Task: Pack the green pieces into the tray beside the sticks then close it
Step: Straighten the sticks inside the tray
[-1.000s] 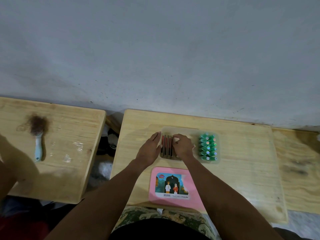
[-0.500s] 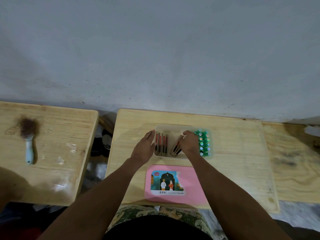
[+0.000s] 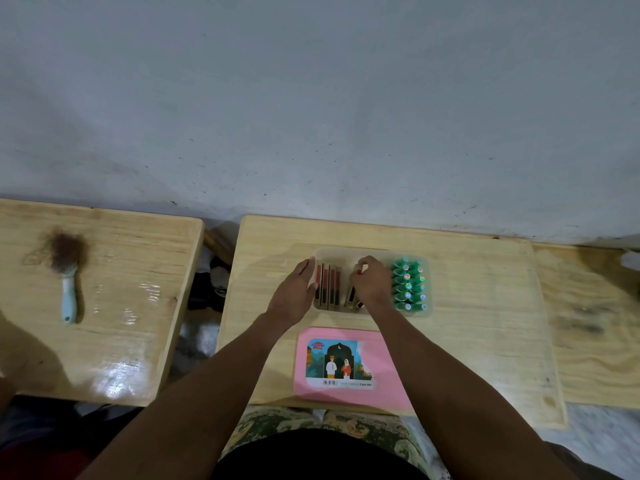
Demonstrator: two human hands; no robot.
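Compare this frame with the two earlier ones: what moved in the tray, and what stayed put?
The sticks were one bunch under both hands; now the right hand has pulled a few rightward, tilted, toward the green pieces. The left hand stays at the tray by its left edge. Green pieces, pink lid and brush are unchanged.

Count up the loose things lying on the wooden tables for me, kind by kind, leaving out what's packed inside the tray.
Clear tray: 1
Pink lid: 1
Brush: 1
Total: 3
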